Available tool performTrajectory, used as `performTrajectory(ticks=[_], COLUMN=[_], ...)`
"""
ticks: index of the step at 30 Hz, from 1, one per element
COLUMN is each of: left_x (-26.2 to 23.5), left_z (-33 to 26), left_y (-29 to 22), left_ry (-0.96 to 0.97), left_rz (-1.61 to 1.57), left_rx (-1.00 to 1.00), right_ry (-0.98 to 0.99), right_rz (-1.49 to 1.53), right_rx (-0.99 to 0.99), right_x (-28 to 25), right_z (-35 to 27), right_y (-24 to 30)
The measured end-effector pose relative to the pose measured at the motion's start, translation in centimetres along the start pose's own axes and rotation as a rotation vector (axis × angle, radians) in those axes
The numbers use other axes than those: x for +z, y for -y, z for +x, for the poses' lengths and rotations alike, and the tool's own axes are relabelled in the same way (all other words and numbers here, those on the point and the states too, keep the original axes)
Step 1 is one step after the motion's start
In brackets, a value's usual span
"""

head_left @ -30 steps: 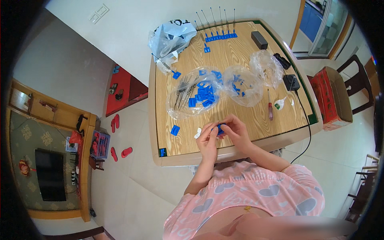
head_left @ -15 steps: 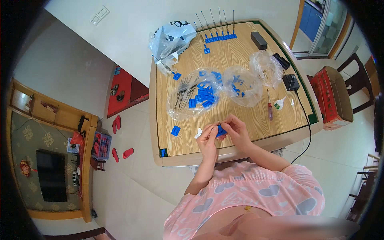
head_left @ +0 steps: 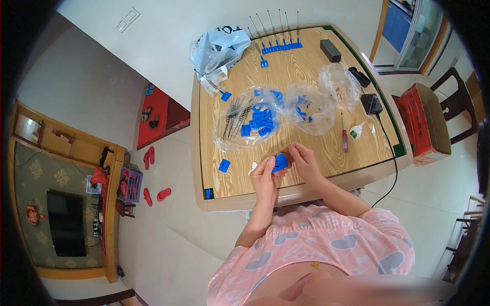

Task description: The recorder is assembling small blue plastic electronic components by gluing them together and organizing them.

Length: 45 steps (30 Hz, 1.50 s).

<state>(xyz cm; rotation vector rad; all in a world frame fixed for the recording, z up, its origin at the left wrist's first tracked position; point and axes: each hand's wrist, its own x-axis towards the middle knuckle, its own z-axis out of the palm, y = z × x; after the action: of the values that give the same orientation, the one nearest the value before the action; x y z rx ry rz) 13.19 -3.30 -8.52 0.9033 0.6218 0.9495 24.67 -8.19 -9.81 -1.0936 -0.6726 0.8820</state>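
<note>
A flat square blue plastic piece (head_left: 280,162) with a dark slot faces up above the table's near edge. My left hand (head_left: 263,176) is closed on its left side, thumb along the edge. Against its right side are the bent, closed fingers of my right hand (head_left: 304,163); their tips are partly hidden. A similar blue piece (head_left: 223,166) lies on the table to the left. Beyond my hands, a clear plastic bag (head_left: 224,143) holds more blue pieces (head_left: 262,120) and dark spring rods (head_left: 236,117). Another clear bag (head_left: 321,127) contains small blue parts.
Spring rods on blue bases (head_left: 282,49) stand in a row at the table's far edge. A red-handled screwdriver (head_left: 345,141), a black box (head_left: 371,105) with a cable, and a dark block (head_left: 331,51) are on the right. A pale blue bag (head_left: 219,48) sits far left.
The blue piece has turned so its flat slotted face shows. My right hand has shifted slightly right, off the top of the piece to its right edge.
</note>
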Motion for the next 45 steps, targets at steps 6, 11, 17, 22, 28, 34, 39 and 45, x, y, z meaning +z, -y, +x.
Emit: performTrajectory(ticks=[6,11,17,22,28,34,39,45], left_x=[-1.1,-0.8,-1.3,-2.0,-2.7,-2.8,-2.0,-1.2], left_z=[0.6,0.4,0.4,0.4,0.5,0.5,0.5,0.5], left_y=[0.5,0.3,0.3,0.2,0.4,0.7,0.6,-0.1], left_ry=[0.0,0.053,0.125,0.205,0.251,0.247,0.241,0.174], left_rz=[-0.053,-0.141,-0.041,-0.073,-0.12,-0.078,0.265,0.61], left_rx=[-0.055,-0.1,-0.044,-0.079,-0.089,-0.069,0.227,0.464], right_ry=[0.183,0.153,0.196,0.201,0.187,0.217,0.157,0.186], right_rz=[-0.101,-0.096,-0.157,-0.085,-0.081,-0.21,-0.032,-0.064], right_rx=[0.058,0.009,-0.023,-0.071,-0.016,-0.063,-0.042,-0.049], right_x=[0.8,0.4,0.4,0.1,-0.8,-1.0,-1.4,-1.3], right_z=[-1.0,-0.7,-1.0,-1.0,-0.6,-0.3,0.1,0.0], right_y=[1.7,1.3,2.2,2.1,1.6,1.0,0.0,0.7])
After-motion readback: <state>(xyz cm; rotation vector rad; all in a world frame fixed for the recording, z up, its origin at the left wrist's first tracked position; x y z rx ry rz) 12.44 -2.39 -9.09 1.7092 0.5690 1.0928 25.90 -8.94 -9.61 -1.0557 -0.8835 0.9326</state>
